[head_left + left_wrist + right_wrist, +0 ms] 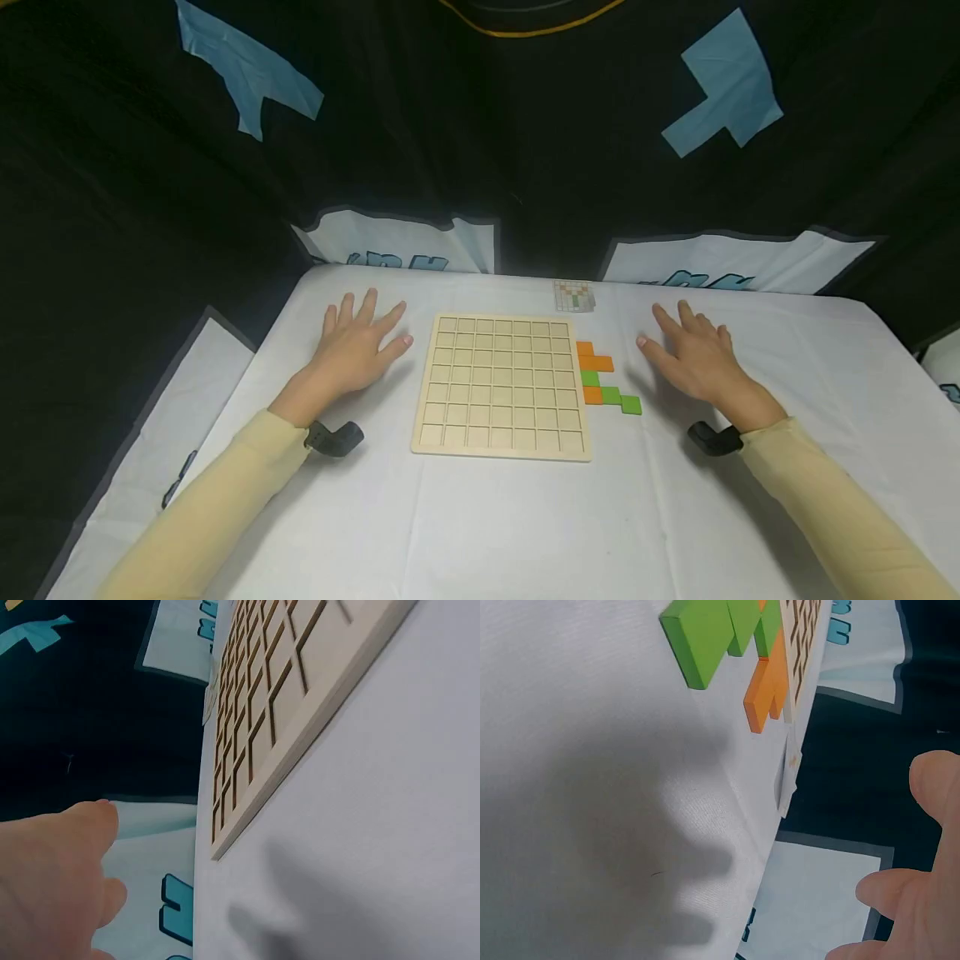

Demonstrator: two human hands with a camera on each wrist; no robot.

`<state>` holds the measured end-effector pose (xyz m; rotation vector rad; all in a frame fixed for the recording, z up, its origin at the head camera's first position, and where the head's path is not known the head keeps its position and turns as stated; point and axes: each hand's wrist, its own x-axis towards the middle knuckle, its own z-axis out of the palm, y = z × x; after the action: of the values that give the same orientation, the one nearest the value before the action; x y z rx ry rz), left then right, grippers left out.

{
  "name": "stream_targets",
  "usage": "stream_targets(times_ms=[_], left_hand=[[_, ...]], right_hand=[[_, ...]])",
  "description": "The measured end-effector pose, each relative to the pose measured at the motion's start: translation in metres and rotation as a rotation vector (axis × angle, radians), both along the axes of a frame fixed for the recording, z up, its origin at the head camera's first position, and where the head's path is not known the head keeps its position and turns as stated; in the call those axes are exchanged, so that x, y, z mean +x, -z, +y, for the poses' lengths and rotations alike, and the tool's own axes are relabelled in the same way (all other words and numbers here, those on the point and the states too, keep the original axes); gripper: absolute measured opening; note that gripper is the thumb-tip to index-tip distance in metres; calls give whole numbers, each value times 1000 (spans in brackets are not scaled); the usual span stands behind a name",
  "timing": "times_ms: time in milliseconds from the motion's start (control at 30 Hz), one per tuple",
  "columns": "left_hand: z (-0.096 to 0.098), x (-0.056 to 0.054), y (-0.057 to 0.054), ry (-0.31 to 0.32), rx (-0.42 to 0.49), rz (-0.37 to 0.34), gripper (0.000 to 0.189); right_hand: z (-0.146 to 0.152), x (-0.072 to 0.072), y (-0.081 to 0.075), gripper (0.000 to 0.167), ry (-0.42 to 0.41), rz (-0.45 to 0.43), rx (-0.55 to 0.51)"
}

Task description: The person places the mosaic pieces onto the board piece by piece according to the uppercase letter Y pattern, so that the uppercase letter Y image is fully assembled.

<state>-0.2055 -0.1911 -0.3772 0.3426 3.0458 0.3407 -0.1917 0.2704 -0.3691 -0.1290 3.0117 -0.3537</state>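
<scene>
Head view: my left hand [352, 348], fingers [389, 319] spread and holding nothing, is above the desk [525, 533] between its left edge and the gridded board [502, 393]. My right hand [696, 358], likewise spread and unloaded, is right of the orange pieces [597, 363] and green pieces [632, 405] at the board's right edge. A card [573, 297] lies near the desk's far edge. Left wrist view: my hand clears the board. Right wrist view: the pieces appear to touch the board.

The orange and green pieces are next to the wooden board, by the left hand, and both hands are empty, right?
The side is wrong: in the head view, the orange pieces and green pieces are next to the wooden board, by the right hand, not the left hand. Both hands are empty.
</scene>
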Motion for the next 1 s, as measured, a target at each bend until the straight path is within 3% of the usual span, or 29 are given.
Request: stream_targets(times_ms=[500, 767, 1000], left_hand=[[7, 35, 22, 76, 23, -1, 63], [8, 42, 37, 103, 57, -50, 65], [11, 44, 43, 117, 80, -74, 65]], right_hand=[[-1, 2, 7, 79, 6, -4, 9], [-2, 2, 10, 81, 13, -12, 19], [-4, 2, 10, 80, 11, -29, 21]])
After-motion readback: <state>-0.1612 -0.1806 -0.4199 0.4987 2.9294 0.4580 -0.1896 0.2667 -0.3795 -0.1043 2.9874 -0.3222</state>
